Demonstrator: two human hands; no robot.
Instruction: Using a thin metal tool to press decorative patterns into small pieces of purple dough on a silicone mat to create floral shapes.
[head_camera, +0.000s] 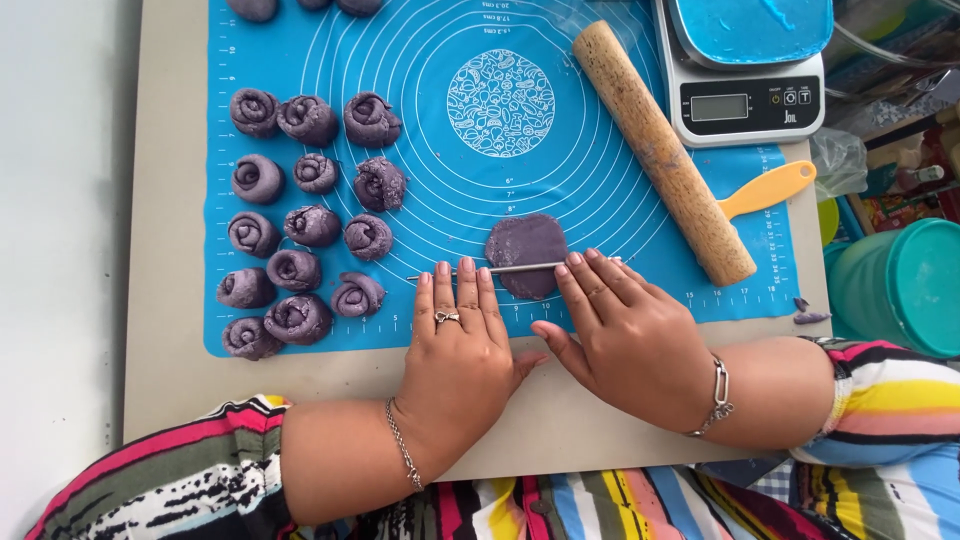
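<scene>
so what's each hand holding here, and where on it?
Nothing is gripped. Both hands lie flat, fingertips pressing a thin metal rod across the purple dough disc: left hand on its left part, right hand on its right part.

A single head-worn camera looks almost straight down from above the person's chest, facing the far edge of the surface (170, 380) at 12 o'clock. It sits close, so the forearms enter from 6 o'clock. The blue mat (600, 180) fills the middle, a scale (750, 100) cut off toward 1 o'clock.
</scene>
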